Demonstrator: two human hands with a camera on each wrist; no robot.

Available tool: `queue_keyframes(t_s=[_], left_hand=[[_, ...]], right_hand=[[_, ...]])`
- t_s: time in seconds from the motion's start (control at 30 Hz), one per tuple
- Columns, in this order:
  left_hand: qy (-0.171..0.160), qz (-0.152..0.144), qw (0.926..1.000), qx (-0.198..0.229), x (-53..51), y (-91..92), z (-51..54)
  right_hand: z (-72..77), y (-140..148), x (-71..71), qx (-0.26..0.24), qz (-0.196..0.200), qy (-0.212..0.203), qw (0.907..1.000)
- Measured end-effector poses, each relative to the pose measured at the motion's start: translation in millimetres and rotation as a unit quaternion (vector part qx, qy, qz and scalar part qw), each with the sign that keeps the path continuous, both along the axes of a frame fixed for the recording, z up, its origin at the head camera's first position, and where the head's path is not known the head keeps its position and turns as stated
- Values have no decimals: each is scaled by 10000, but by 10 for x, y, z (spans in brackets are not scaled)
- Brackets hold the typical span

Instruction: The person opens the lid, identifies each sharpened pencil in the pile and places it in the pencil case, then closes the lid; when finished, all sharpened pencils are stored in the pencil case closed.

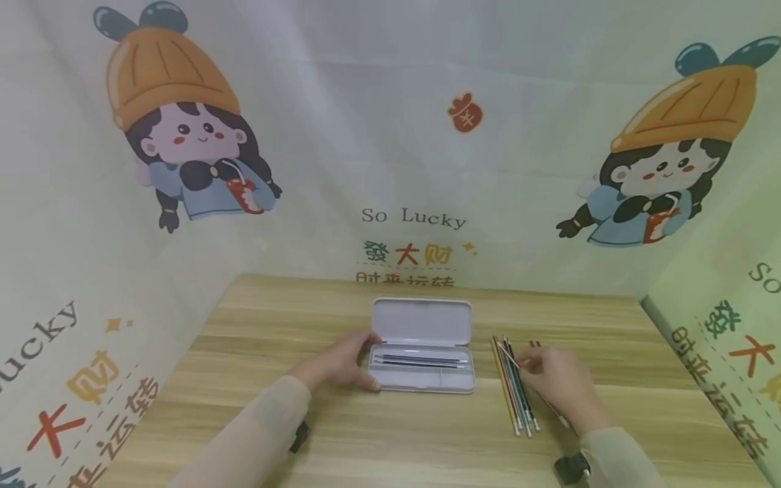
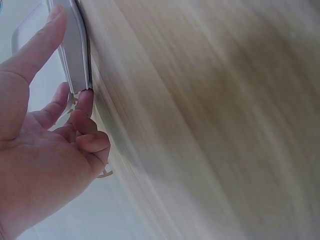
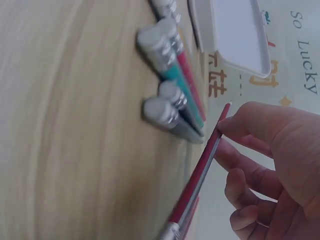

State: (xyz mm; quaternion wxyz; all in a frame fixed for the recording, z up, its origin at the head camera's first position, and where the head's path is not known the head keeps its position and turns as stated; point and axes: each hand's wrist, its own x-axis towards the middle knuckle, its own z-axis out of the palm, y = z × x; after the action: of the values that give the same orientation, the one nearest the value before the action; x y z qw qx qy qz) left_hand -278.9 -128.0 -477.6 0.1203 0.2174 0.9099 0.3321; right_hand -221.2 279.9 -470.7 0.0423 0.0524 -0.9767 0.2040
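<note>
An open white pencil case lies on the table with its lid tilted back. A couple of dark pencils lie in its long rear compartment. My left hand holds the case at its left end, thumb at the near corner and fingers farther back. Between thumb and fingertips, my right hand pinches a red pencil, slanted above the table. Left of that hand lies a row of several pencils, yellow, red, green and dark, eraser ends toward me. Another red pencil shows partly below the held one.
The wood-grain table is enclosed by a printed cloth backdrop at the back and both sides. The loose pencils lie just right of the case. Dark wrist devices sit at both cuffs.
</note>
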Motion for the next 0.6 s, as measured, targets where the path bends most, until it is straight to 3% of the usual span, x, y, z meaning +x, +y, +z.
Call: queue_keyframes(t_s=[0.27,0.6], left_hand=[[99,-39,9999,-103,10,-7,10],[5,6,10000,-66,3,-3,8]], right_hand=[[37,-168,-19,-140,241,197,9994],[56,-380,-69,-241,833,455,9952]])
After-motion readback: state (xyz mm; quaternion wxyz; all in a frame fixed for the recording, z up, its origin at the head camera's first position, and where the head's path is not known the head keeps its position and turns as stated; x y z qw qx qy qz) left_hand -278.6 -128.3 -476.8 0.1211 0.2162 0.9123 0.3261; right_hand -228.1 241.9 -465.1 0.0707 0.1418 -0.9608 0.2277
